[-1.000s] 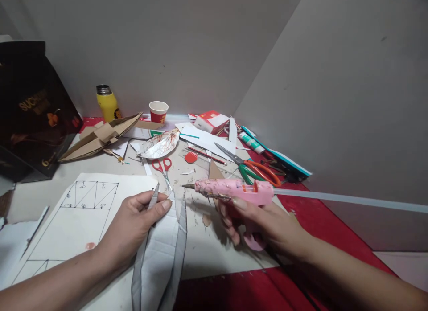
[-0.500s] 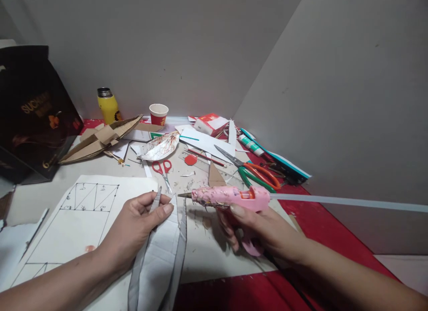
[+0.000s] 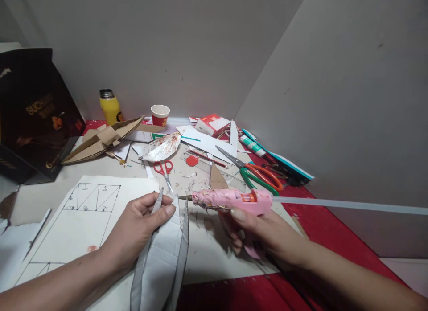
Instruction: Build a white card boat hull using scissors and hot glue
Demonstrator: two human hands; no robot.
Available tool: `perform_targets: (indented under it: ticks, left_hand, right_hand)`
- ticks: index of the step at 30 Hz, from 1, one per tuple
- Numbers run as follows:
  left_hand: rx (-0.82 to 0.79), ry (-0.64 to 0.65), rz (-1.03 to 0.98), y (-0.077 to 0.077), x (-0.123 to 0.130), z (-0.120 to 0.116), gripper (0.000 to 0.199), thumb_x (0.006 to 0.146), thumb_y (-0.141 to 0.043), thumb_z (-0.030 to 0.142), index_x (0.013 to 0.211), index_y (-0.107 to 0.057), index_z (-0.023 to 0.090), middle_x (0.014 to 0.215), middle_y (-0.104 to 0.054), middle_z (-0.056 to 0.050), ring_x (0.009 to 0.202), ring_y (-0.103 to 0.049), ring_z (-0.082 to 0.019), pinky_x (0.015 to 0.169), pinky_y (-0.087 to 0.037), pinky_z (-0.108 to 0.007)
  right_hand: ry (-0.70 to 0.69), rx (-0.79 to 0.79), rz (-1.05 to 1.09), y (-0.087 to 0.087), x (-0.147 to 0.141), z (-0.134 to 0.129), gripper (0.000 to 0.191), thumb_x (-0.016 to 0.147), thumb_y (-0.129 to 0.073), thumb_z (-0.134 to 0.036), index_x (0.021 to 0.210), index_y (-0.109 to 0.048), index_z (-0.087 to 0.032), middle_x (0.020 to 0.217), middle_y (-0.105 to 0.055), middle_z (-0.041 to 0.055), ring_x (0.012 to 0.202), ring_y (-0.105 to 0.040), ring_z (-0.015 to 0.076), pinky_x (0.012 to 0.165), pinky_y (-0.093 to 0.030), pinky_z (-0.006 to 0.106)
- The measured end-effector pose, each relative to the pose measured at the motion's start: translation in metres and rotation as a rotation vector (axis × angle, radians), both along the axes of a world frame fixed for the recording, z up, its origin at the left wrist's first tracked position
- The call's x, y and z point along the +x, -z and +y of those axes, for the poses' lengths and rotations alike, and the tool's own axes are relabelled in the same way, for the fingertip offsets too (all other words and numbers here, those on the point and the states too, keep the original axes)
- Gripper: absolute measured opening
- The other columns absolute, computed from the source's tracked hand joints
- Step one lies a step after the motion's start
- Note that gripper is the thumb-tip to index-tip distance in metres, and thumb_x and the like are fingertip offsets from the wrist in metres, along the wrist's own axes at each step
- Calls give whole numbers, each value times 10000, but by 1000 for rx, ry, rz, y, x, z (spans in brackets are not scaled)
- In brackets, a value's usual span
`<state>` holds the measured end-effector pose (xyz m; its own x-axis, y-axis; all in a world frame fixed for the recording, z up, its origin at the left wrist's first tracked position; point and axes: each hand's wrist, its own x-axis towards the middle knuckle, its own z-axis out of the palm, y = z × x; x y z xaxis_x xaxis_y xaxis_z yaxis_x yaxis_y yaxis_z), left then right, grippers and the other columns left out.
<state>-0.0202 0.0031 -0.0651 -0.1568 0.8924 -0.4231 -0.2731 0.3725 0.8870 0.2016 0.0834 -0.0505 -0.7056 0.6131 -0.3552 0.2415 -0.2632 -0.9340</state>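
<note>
My left hand [image 3: 143, 224] pinches the pointed upper end of a white cardboard piece [image 3: 162, 262], whose long sides are folded up into narrow flaps. In my right hand [image 3: 250, 228] is a pink hot glue gun [image 3: 230, 199], crusted with dried glue. A long translucent glue stick [image 3: 334, 204] juts from its back. The metal nozzle is at the tip of the cardboard, right by my left thumb; whether they touch I cannot tell. My right fingers wrap the handle and partly hide the trigger.
Beyond my hands lie red scissors [image 3: 163, 168], large shears with orange and green handles [image 3: 261, 175], and a boat-shaped cardboard piece [image 3: 103, 139]. A paper cup [image 3: 160, 116], yellow bottle [image 3: 110, 107] and black box [image 3: 30, 115] stand behind. A drawn sheet [image 3: 83, 231] lies under my left arm.
The view has shifted slightly, moving everything a little to the right. Both hands keep their holds, and the nozzle stays at the cardboard's tip.
</note>
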Motion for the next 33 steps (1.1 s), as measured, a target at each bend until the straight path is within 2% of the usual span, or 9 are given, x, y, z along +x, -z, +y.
perform_targets:
  ticks: [6, 11, 15, 18, 21, 24, 27, 30, 33]
  left_hand:
    - [8, 2, -19, 0, -1, -1, 243, 696, -781, 392, 814, -670, 211, 664, -598, 51, 598, -521, -93, 596, -391, -215]
    - [22, 0, -23, 0, 0, -1, 256, 688, -783, 403, 805, -669, 206, 664, -612, 42, 603, -538, -110, 603, -403, -231]
    - [15, -8, -14, -1, 1, -1, 266, 677, -786, 405, 797, -669, 200, 647, -602, 39, 585, -524, -112, 583, -397, -230]
    - [17, -14, -6, -2, 1, -1, 271, 668, -791, 402, 795, -670, 195, 634, -580, 43, 575, -502, -103, 572, -389, -221]
    - [15, -11, -4, -2, 1, 0, 291, 654, -797, 404, 800, -671, 186, 636, -579, 37, 581, -500, -108, 564, -390, -220]
    - [15, 3, -16, -1, 0, 0, 285, 657, -798, 397, 796, -666, 185, 624, -569, 41, 572, -485, -99, 555, -383, -211]
    - [16, -4, -21, -1, 0, -1, 283, 659, -798, 395, 802, -667, 189, 650, -587, 34, 591, -503, -102, 568, -393, -212]
    - [10, -8, -18, 0, 0, -1, 276, 666, -795, 394, 806, -667, 193, 669, -593, 34, 606, -516, -103, 581, -399, -213]
    - [17, -9, -17, -1, 0, 0, 269, 666, -794, 392, 795, -668, 192, 664, -588, 36, 598, -512, -102, 577, -397, -213]
  right_hand:
    - [7, -1, 38, 3, 0, -1, 536, 771, -580, -674, 591, -488, -178, 526, -466, -32, 490, -470, 103, 495, -385, 246]
    - [-32, 34, 23, 7, 5, -1, 524, 816, -536, -658, 626, -539, -169, 504, -435, -44, 436, -422, 88, 415, -316, 213]
    - [-94, 78, 15, 11, 11, 2, 527, 872, -468, -639, 958, -655, -154, 519, -435, -48, 431, -397, 95, 412, -305, 214]
    - [-117, 81, 26, 9, 11, 3, 629, 868, -461, -657, 1230, -583, -157, 523, -409, -57, 429, -390, 101, 416, -309, 221]
    - [-146, 91, 23, 4, 8, 3, 653, 880, -451, -647, 1341, -517, -189, 525, -402, -57, 414, -366, 96, 409, -317, 218]
    - [-147, 105, 35, 1, 6, 3, 622, 893, -447, -629, 1358, -508, -221, 530, -403, -58, 408, -351, 85, 396, -310, 201]
    - [-144, 100, 41, 3, 6, 2, 576, 888, -461, -627, 1281, -562, -218, 528, -406, -59, 412, -357, 84, 397, -308, 195]
    - [-126, 79, 39, 5, 7, 0, 497, 862, -489, -645, 903, -657, -179, 494, -390, -58, 403, -356, 79, 402, -305, 199]
    - [-124, 74, 14, 6, 9, -2, 552, 841, -495, -669, 583, -483, -181, 466, -377, -51, 401, -360, 79, 399, -293, 206]
